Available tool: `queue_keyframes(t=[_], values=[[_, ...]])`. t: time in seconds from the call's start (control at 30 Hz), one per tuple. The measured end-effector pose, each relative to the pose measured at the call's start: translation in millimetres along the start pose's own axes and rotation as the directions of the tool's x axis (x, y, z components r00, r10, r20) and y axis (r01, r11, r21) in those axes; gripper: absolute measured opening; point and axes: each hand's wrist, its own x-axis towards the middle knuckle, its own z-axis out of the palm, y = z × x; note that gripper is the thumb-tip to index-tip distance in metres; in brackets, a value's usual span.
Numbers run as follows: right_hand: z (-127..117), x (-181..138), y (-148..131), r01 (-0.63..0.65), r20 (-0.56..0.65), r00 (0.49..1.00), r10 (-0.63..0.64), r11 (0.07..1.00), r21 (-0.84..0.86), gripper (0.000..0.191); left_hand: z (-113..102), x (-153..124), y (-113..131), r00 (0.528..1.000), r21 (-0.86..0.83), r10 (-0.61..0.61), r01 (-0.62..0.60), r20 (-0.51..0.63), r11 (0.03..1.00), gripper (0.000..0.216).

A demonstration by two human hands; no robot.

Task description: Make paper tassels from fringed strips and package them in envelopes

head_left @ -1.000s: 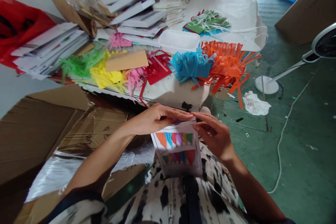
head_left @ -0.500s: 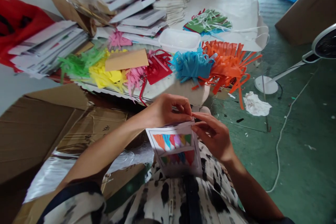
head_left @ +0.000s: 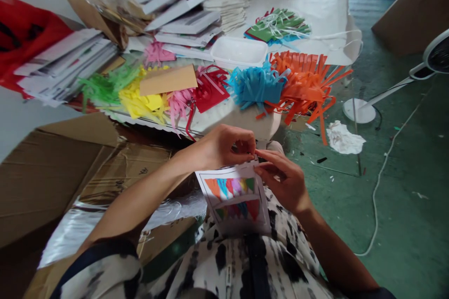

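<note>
The left hand [head_left: 224, 147] is curled nearly closed, thumb and fingertips nipping the top edge of a flat white packet [head_left: 235, 198] printed with two rows of coloured pennants. The right hand [head_left: 285, 181] meets it fingertip to fingertip at that same edge, its fingers bent in a light pinch on the upper right corner. The packet hangs just below both hands, standing nearly upright against the person's lap. Judging by this, the contents look to be already inside and the work is at the top flap, which does not look fully flattened; whether it is sealed cannot be told. Just beyond the hands runs the rim of the worktop [head_left: 231, 124], loaded with fringed paper: an orange heap [head_left: 303, 84] above the right hand, a blue one [head_left: 256, 86] above both, then red [head_left: 210, 89], pink [head_left: 180, 103], yellow [head_left: 140, 102] and green [head_left: 105, 86] off past the left hand. Plenty of loose paper is left there. An open cardboard box [head_left: 70, 173] sits below and outside the left forearm.
</note>
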Motion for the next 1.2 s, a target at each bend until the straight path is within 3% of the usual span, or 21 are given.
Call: queue_keyframes(t=[0.2, 0.57, 0.8, 1.03, 1.2], values=[[-1.6, 1.6, -5.6, 0.001, 0.029, 1.0, 0.0, 1.0, -0.026, 0.037, -4.6, 2.9, -0.7, 0.998, -0.074, -0.046, 0.05, 0.051, 0.996, 0.02], [4.9, -0.2, 2.5, -0.019, -0.003, 1.0, 0.019, 0.997, 0.081, 0.038, -11.4, 1.8, 5.4, 0.991, 0.188, 0.071, -0.092, 0.116, 0.978, 0.005], [2.2, 0.9, -3.7, -0.024, 0.035, 0.999, 0.024, 1.0, 0.012, 0.04, -15.9, 6.3, 11.1, 0.99, 0.157, 0.039, -0.06, 0.134, 0.986, 0.011], [1.7, 1.2, -2.1, -0.095, 0.012, 0.995, 0.094, 0.987, 0.132, 0.06, -15.0, 6.2, 10.4, 0.962, 0.308, 0.219, -0.26, 0.16, 0.915, 0.016], [5.5, 0.9, 0.7, -0.083, 0.009, 0.997, 0.082, 0.983, 0.166, 0.06, -17.3, 3.6, 14.1, 0.945, 0.452, 0.232, -0.315, 0.23, 0.834, 0.024]])
